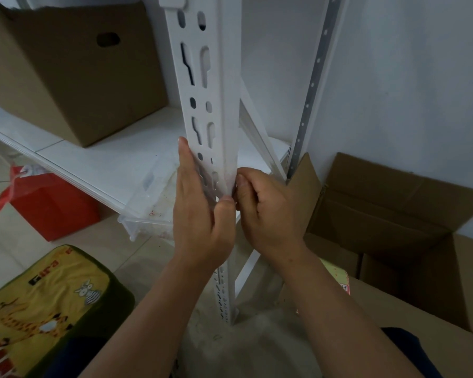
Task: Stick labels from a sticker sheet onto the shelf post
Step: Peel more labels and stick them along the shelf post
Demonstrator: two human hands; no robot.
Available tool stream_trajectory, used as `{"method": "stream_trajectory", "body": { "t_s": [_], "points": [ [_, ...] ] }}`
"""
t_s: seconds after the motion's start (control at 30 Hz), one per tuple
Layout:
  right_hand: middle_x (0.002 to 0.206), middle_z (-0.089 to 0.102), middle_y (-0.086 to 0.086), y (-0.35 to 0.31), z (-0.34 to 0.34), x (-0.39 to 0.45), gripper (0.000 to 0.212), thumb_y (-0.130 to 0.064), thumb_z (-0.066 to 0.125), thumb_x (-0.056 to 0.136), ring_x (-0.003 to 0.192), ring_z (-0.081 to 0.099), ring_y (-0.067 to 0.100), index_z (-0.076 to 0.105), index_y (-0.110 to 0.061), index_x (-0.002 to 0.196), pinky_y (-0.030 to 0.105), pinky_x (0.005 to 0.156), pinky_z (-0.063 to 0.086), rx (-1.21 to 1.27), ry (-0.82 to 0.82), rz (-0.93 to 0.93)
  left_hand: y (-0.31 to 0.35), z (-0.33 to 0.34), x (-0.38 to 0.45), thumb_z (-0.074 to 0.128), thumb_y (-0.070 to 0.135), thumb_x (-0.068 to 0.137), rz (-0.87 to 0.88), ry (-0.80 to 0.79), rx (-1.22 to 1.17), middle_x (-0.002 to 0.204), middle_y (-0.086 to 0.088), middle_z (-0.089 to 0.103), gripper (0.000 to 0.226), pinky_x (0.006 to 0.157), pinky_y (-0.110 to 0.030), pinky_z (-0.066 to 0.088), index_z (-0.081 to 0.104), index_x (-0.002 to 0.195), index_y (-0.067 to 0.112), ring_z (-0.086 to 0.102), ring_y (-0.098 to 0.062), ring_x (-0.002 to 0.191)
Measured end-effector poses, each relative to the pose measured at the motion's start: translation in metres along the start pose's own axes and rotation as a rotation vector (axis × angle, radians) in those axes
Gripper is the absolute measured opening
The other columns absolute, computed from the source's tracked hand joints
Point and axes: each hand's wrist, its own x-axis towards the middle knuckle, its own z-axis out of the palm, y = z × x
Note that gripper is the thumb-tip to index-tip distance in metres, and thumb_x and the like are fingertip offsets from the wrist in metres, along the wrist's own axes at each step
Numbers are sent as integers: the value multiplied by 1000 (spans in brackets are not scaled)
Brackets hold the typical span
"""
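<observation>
White walls and a pale tiled floor are framing a storage corner with a white metal shelf unit. Starting at the left, a yellow cushion (38,304) with a giraffe print is lying on the floor, a red bag (47,203) is sitting under the shelf board (99,156), and a closed cardboard box (74,69) is standing on that board. A clear plastic tray (148,211) is jutting out just below the board's edge. At centre, the slotted shelf post (202,105) is rising from the floor, and both hands are working on it just below board level. The left hand (200,214) is lying flat along the post's slotted face, fingers extended upward and the thumb pressing at the front corner. The right hand (268,208) is curling in from the other side, its thumb and fingers closing together at that same corner, apparently pinching or smoothing a thin translucent label (224,181); the film is too faint to confirm its outline. No sticker sheet is identifiable. To the right, an open cardboard box (388,222) is standing against the wall. Judged risks: the label is bridging slot holes and a corner, so it may be creasing, trapping air or lifting at an edge; dust visible on the post may be weakening adhesion; uneven thumb pressure may be setting it crooked.
</observation>
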Motion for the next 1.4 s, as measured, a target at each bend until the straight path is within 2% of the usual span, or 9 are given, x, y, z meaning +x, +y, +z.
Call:
{"method": "stream_trajectory", "body": {
  "t_s": [0.13, 0.2, 0.27, 0.4, 0.53, 0.67, 0.87, 1.1, 1.4],
  "points": [
    [84, 67, 3, -1, 0, 1, 25, -20, 44, 101, 75, 59, 12, 65, -7, 99, 25, 63, 52, 92, 3, 45, -2, -1, 1, 36, 28, 81, 15, -9, -11, 162, -10, 18, 84, 116, -33, 32, 2, 154, 3, 25, -21, 148],
    [88, 65, -5, -2, -2, -1, 24, -21, 45, 101, 78, 62, 12, 66, -10, 103, 36, 68, 56, 153, -32, 90, -2, -3, 2, 36, 28, 82, 18, -18, -24, 162, -10, 18, 84, 115, -30, 34, 2, 154, 3, 27, -21, 147],
    [90, 62, -13, -4, -3, -1, 25, -24, 46, 100, 81, 63, 11, 66, -11, 106, 38, 70, 57, 160, -34, 108, -2, -3, 2, 37, 28, 82, 22, -18, -24, 161, -11, 20, 83, 113, -31, 35, 3, 154, 3, 29, -22, 146],
    [81, 66, -4, -5, -2, 1, 24, -21, 47, 99, 73, 63, 15, 68, -9, 98, 43, 63, 55, 208, -1, 120, -1, -2, 1, 37, 27, 82, 24, -7, -29, 160, -5, 19, 83, 114, -17, 31, 3, 154, 3, 27, -15, 146],
    [77, 65, 3, -6, -3, 1, 24, -21, 47, 99, 70, 63, 19, 67, -10, 95, 48, 60, 54, 260, -2, 156, 0, -1, 1, 37, 28, 83, 17, -6, -42, 162, -11, 19, 82, 116, -27, 33, 3, 154, 3, 27, -20, 147],
    [82, 67, -1, -5, -4, 2, 23, -26, 48, 98, 74, 65, 18, 68, -14, 100, 48, 64, 56, 300, -50, 186, 1, -1, 1, 37, 27, 83, 15, -3, -42, 161, -14, 20, 82, 112, -46, 38, 3, 154, 3, 29, -27, 146],
    [77, 65, 5, -5, -2, 1, 23, -20, 48, 99, 69, 63, 20, 66, -8, 93, 48, 59, 53, 279, -5, 156, 0, 1, 0, 38, 25, 81, 10, 5, -45, 162, -14, 18, 84, 116, -49, 32, 3, 154, 1, 23, -25, 149],
    [85, 68, 3, -1, -4, 1, 26, -26, 47, 99, 77, 66, 19, 68, -11, 102, 47, 65, 56, 275, -58, 159, 1, 0, 0, 38, 26, 80, 7, -1, -39, 161, -15, 21, 85, 114, -48, 33, 3, 154, 2, 28, -28, 147],
    [85, 68, 4, -2, -4, 1, 22, -21, 48, 100, 77, 66, 18, 67, -10, 103, 46, 65, 56, 255, -49, 151, 1, 0, -1, 38, 26, 80, 2, 12, -31, 161, -16, 20, 85, 114, -37, 30, 5, 154, 1, 25, -26, 147]
  ]
}}
